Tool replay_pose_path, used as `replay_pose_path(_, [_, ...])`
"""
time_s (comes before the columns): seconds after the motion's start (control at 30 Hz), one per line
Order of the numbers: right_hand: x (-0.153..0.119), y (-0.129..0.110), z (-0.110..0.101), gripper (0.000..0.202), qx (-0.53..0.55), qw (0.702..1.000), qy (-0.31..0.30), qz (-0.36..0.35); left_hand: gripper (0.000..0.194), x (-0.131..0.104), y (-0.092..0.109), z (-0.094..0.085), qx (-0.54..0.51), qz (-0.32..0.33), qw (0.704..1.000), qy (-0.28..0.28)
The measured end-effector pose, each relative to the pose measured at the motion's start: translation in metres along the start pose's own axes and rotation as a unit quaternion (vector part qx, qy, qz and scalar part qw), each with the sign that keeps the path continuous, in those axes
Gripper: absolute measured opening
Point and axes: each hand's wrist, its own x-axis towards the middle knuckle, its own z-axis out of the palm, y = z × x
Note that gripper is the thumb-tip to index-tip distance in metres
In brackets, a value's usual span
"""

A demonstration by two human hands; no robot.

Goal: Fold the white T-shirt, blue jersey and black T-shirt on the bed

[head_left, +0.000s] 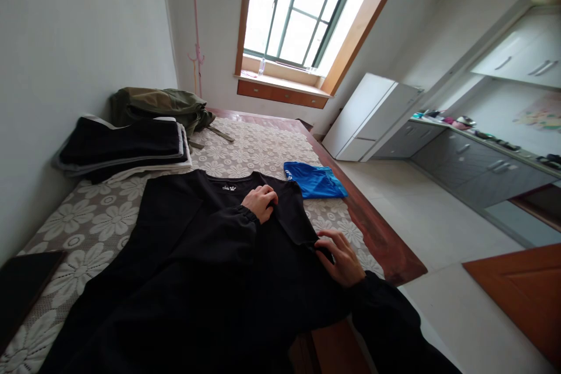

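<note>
A black T-shirt point(175, 219) lies spread over the table, with its neckline and a small white print at the far side. My left hand point(261, 203) is closed on the cloth beside the collar, its fingers curled down and partly hidden. At the sleeve's edge, my right hand point(340, 258) pinches the fabric between thumb and fingers. Beyond the shoulder of the shirt sits a folded blue garment point(314, 181). My dark sleeves blend into the shirt, so its lower part is hard to make out.
A stack of folded dark and white clothes point(125, 146) and an olive backpack point(160, 108) stand at the left against the wall. A flower-patterned lace cloth point(111, 219) covers the wooden table point(372, 228). Farther right are a white fridge point(372, 117) and kitchen cabinets point(468, 158).
</note>
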Motion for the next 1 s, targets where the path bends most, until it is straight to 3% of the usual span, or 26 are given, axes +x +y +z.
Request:
replay_pose_path(0.33, [-0.012, -0.003, -0.007, 0.021, -0.05, 0.997, -0.009, -0.065, 0.021, 0.003, -0.001, -0.002, 0.026, -0.046, 0.999, -0.004])
replay_pose_path(0.57, [-0.013, -0.001, -0.008, 0.02, -0.054, 0.995, -0.037, -0.073, 0.025, 0.002, 0.0, -0.001, 0.032, -0.057, 0.998, -0.004])
replay_pose_path(0.8, [-0.013, -0.003, -0.009, 0.022, -0.02, 0.999, 0.014, -0.021, 0.022, 0.001, 0.003, -0.001, 0.052, -0.075, 0.996, -0.008])
replay_pose_path(1.0, [-0.013, 0.001, -0.008, 0.023, -0.043, 0.999, 0.003, 0.0, 0.023, 0.001, 0.004, -0.002, 0.062, -0.079, 0.995, -0.014])
